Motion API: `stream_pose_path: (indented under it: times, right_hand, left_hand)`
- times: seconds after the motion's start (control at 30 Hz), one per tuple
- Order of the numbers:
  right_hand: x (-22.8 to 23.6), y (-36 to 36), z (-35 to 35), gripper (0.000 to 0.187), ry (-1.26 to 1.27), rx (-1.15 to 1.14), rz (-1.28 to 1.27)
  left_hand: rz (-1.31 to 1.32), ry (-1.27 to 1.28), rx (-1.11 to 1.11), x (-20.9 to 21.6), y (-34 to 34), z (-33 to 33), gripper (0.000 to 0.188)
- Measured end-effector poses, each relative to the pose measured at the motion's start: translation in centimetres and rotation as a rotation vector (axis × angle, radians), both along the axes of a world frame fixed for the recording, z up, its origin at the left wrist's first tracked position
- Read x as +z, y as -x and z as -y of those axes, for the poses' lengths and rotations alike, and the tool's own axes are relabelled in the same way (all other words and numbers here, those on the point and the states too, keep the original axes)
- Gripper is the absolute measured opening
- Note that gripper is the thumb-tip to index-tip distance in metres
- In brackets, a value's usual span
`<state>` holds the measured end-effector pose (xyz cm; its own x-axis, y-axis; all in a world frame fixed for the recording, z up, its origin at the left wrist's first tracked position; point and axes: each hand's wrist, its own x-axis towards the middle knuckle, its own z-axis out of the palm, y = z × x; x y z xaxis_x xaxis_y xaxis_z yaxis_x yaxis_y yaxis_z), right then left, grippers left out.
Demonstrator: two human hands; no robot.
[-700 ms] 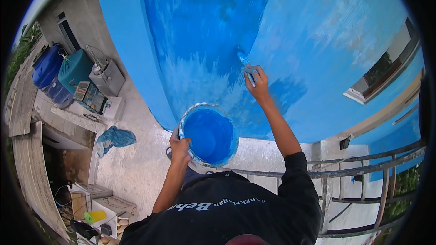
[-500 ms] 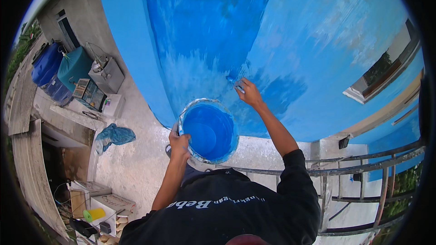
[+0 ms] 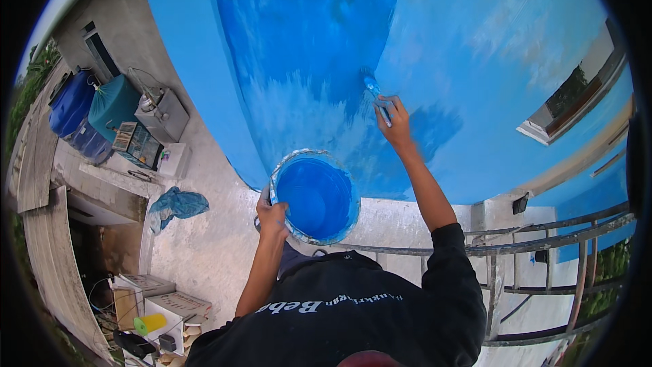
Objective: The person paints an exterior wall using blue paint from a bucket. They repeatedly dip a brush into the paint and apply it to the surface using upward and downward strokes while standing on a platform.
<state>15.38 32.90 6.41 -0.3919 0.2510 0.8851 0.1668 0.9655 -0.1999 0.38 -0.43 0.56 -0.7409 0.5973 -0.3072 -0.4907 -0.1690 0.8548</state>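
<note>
A paintbrush (image 3: 371, 85), smeared with blue, is gripped in my right hand (image 3: 394, 121). Its bristles touch the wall (image 3: 441, 68), at the border between a darker blue area and a lighter one. My left hand (image 3: 273, 216) clasps the left rim of a paint bucket (image 3: 354, 209), thumb over the edge. Blue paint (image 3: 311, 194) lies inside the bucket, and its rim is crusted with pale and blue smears. The bucket is held in front of my body, close to the wall's foot.
A metal railing (image 3: 543, 246) curves along the right. On the wall's right side is a window (image 3: 567, 98). At left a crumpled blue plastic sheet (image 3: 178, 205) lies on the concrete floor (image 3: 197, 248), near a cage (image 3: 138, 144) and boxes (image 3: 173, 306).
My right hand and the paintbrush have moved up the wall and slightly right. My left hand still holds the bucket in nearly the same place.
</note>
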Motion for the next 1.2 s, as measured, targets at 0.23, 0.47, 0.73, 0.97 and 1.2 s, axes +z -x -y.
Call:
stream_pose_path:
  times: [0.23,0.47,0.73,0.97,1.2]
  right_hand:
    - [-4.3,-1.1,-0.5,0.015,0.083,0.002,0.206]
    - [6.2,-0.2,0.2,0.013,-0.131,-0.058,-0.181]
    - [0.7,-1.8,-0.1,0.014,-0.063,-0.074,-0.038]
    - [-2.8,-3.6,-0.7,0.013,0.056,-0.026,0.195]
    - [10.3,-2.7,-0.5,0.012,-0.206,-0.18,-0.299]
  left_hand:
    - [0.021,-0.018,0.012,-0.2,-0.2,0.1,0.069]
    - [0.014,-0.011,-0.016,0.1,-0.1,1.1,0.074]
    - [0.026,-0.041,-0.021,0.1,-0.3,1.3,0.071]
    - [0.014,-0.066,-0.047,0.0,-0.5,1.7,0.07]
    - [-0.009,-0.043,-0.032,-0.4,-0.3,1.8,0.068]
